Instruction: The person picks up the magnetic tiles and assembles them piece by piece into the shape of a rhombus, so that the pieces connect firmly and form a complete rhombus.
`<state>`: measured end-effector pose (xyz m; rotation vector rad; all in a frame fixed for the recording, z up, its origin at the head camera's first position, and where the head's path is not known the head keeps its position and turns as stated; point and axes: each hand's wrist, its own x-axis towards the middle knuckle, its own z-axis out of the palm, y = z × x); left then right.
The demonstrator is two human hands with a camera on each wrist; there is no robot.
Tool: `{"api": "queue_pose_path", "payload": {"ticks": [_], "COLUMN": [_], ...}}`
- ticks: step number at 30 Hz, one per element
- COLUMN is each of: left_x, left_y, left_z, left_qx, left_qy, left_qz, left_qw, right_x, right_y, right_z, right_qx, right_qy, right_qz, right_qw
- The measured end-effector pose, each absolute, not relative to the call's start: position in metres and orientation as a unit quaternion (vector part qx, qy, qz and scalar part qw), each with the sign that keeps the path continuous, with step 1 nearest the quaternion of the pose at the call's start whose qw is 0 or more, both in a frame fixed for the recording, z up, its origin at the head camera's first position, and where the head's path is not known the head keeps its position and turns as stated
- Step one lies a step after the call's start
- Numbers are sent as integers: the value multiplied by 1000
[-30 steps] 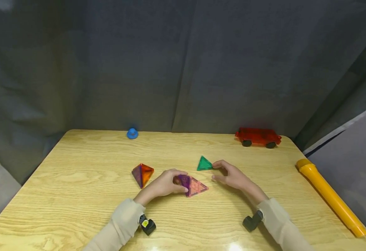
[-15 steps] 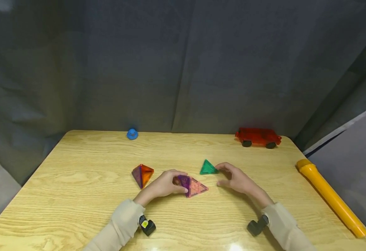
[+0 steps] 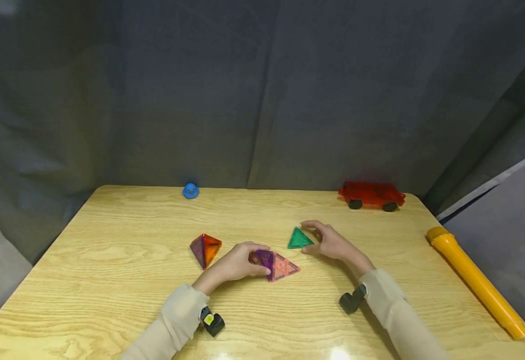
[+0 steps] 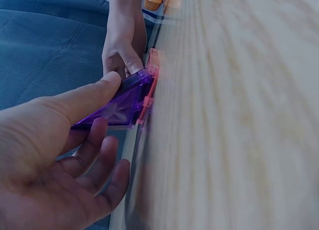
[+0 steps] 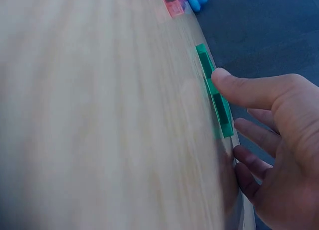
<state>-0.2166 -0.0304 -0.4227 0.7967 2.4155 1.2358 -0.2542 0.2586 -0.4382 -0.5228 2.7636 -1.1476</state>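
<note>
My left hand (image 3: pixel 240 262) pinches a see-through purple triangular magnetic tile (image 4: pixel 119 105) between thumb and fingers. The purple piece stands tilted against the edge of a pink triangular tile (image 3: pixel 285 267), which lies close over the table. Up and to the right is a flat green triangular magnetic tile (image 3: pixel 298 239). Around its right corner my right hand (image 3: pixel 332 242) is spread, with the index finger above and the thumb at the lower edge. In the right wrist view the thumb (image 5: pixel 239 88) overlaps the green tile, and the other fingers are loosely bent.
Left of the left hand stands a small orange and purple tile pyramid (image 3: pixel 206 251). A blue rubber duck (image 3: pixel 190 190) sits at the back edge, and a red wheeled toy car (image 3: pixel 371 195) at the back right. A yellow tube (image 3: pixel 478 282) lies along the right edge.
The green tile was drawn slightly right and nearer by the right index finger. Since then the right hand has shifted left and up around the tile. The left hand has stayed put.
</note>
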Motion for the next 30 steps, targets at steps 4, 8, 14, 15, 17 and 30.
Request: {"api": "queue_pose_path", "payload": {"ticks": [4, 8, 14, 15, 17, 30], "left_x": [-217, -217, -218, -218, -218, -217], "left_y": [-30, -29, -29, -29, -29, -28], "left_z": [-423, -423, -423, -423, -423, -422], "left_qx": [280, 282, 281, 281, 281, 279], "left_qy": [845, 844, 844, 844, 844, 847], "left_qz": [429, 428, 429, 429, 429, 425], "left_qw": [155, 155, 158, 158, 159, 156], "right_x": [-260, -263, -266, -266, -266, -255], "right_y": [255, 251, 249, 249, 249, 247], "right_z": [-440, -438, -436, -436, -435, -435], "right_qx": [-176, -193, -207, -205, -201, -166], "right_qy": [906, 899, 895, 894, 892, 901], "right_qz": [-381, -389, -387, -390, -396, -396], "right_qw": [57, 61, 76, 80, 84, 55]}}
